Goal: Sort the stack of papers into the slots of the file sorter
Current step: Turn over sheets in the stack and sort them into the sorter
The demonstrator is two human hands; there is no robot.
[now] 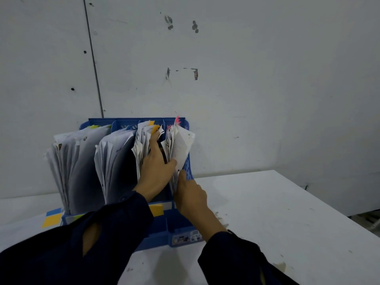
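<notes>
Since the white tabletop (277,212) carries everything, start there: it meets a scuffed grey wall (246,79), and the blue file sorter (181,229) stands at its back left, four slots wide. All four slots are stuffed with upright papers; the two left bundles (70,161) fan out loosely, the third bundle (139,147) shows orange tabs, the rightmost bundle (180,147) shows pink tabs. No loose stack is visible on the tabletop, so sorting looks close to done, likely at the tidy-up stage. Risk: sheets are crumpled and overfilled, so pushing them deeper could crease or tear edges, or tip the leaning left bundles forward out of the slots; the sorter could also slide if pressed sideways. Left hand (156,165) reaches into the gap between third and fourth slots, fingers mostly straight, spread, pressing the third bundle aside, thumb against the rightmost bundle; nothing pinched as far as visible. Right hand (190,194) rests at the sorter's right wall, fingers extended, touching the lower edge of the rightmost bundle, grip not evident.
</notes>
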